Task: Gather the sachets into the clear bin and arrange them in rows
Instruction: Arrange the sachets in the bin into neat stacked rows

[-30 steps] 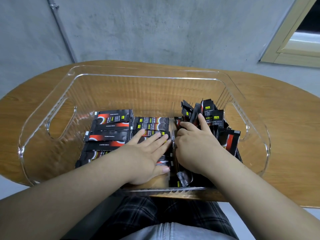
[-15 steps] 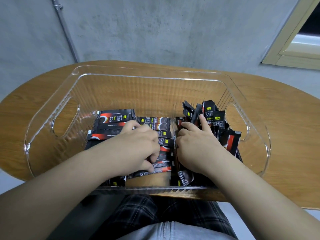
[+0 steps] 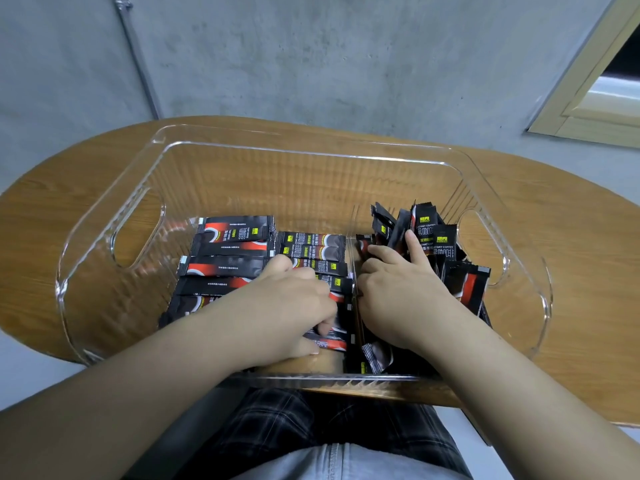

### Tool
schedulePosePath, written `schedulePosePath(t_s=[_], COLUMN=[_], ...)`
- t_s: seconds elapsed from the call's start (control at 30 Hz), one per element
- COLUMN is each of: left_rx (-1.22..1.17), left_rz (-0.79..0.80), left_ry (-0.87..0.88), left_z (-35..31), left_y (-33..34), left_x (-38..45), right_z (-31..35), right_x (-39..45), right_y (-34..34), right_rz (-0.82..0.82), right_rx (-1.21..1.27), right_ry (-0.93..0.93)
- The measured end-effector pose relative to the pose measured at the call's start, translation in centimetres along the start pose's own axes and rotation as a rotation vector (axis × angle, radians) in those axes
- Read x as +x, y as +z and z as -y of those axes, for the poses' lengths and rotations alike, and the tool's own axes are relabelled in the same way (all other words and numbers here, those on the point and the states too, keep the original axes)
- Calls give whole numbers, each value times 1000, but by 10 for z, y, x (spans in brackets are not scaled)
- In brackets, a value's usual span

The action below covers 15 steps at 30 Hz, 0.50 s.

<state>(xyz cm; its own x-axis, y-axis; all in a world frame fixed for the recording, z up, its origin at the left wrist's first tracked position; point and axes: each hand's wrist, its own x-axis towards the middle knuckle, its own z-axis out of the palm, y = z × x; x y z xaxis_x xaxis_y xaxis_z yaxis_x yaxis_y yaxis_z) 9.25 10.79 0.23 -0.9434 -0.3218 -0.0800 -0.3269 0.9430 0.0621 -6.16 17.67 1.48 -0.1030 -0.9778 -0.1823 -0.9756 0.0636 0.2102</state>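
The left hand (image 3: pixel 294 303) curls its fingers onto a flat sachet (image 3: pixel 329 341) at the near end of the lying rows (image 3: pixel 228 258), while the right hand (image 3: pixel 398 289), fingers spread loose, presses against the upright sachets (image 3: pixel 429 237) at the right of the clear bin (image 3: pixel 311 147) on the wooden table (image 3: pixel 571 254).

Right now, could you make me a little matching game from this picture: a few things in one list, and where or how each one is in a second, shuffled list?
Things:
1. flat sachets
2. upright sachets
3. left hand
4. clear bin

Places or states:
A. standing on end, crowded in the bin's right part
B. resting on the wooden table
C. lying in stacked rows in the bin's left part
D. curled over sachets near the bin's middle

Pairs: 1-C, 2-A, 3-D, 4-B
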Motion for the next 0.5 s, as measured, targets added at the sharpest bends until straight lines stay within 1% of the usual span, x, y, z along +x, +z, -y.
schedulePosePath(t_s=[0.13,0.23,0.4,0.5], left_rx=[-172,-225,-140,-98], left_rz=[28,52,99,121], left_ry=[-44,-74,-141,-154], left_z=[-8,-18,-30,-33], left_y=[4,9,11,9], left_x=[10,19,31,33], right_z=[0,0,0,-1], right_x=[1,1,1,1], right_y=[1,1,1,1], right_rz=[-9,-8,-5,-7], right_rx=[1,1,-2,-9], right_ry=[0,3,-1,-5])
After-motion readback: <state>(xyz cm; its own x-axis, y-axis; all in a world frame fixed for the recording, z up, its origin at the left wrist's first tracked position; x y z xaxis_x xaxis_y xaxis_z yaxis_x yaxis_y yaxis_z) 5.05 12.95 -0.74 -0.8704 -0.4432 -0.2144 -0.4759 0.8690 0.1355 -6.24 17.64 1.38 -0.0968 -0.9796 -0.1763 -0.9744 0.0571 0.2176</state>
